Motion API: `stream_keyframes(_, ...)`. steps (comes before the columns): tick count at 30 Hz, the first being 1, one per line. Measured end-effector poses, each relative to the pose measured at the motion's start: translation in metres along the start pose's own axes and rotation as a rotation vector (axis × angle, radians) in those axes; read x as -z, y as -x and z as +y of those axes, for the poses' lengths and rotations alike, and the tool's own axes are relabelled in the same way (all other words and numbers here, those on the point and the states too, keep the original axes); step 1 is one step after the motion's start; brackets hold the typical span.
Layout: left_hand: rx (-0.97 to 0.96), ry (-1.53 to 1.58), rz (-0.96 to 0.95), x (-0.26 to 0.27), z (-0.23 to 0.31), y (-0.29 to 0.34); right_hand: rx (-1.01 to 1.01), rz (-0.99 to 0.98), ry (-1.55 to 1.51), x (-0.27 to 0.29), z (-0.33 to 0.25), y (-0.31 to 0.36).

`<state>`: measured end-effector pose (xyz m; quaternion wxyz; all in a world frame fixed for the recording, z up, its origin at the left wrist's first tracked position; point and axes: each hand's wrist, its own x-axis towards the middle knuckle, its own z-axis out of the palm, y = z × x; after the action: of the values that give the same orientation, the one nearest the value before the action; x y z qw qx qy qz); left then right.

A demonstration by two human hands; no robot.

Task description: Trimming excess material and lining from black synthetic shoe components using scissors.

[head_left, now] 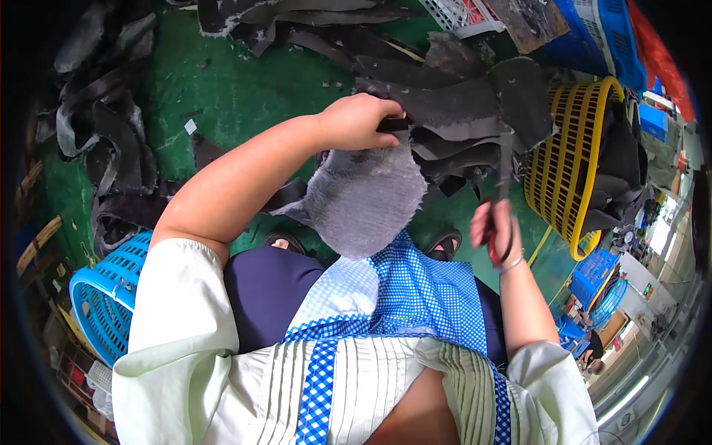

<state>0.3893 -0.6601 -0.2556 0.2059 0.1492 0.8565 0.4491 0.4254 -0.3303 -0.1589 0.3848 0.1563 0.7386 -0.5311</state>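
Observation:
My left hand (354, 122) is closed on the upper edge of a grey fuzzy piece of fabric (368, 196), which hangs down over the front of my lap. A short dark strip shows between the thumb and fingers. My right hand (497, 228), slightly blurred, grips scissors (506, 167) by their red handles. The blades point away from me and stand to the right of the fabric, apart from it. Behind them lies a pile of dark fabric scraps (456, 111). Whether the blades touch that pile I cannot tell.
A yellow basket (558, 152) of dark fabric lies tilted at the right. Left of me stands a blue basket (104, 297). Long dark scraps (122, 141) cover the green floor (193, 78) at far left. Blue crates (597, 274) stand farther right.

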Motion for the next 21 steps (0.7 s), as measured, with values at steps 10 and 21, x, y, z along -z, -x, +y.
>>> stream_keyframes(10, -0.03, 0.068, 0.063, 0.005, 0.009, 0.009, -0.141, -0.286, 0.351, -0.053, -0.03, -0.043)
stream_keyframes(21, -0.074, 1.186, 0.159, 0.093, 0.028, 0.065, 0.461, -0.014, 0.066, -0.096, -0.061, -0.033)
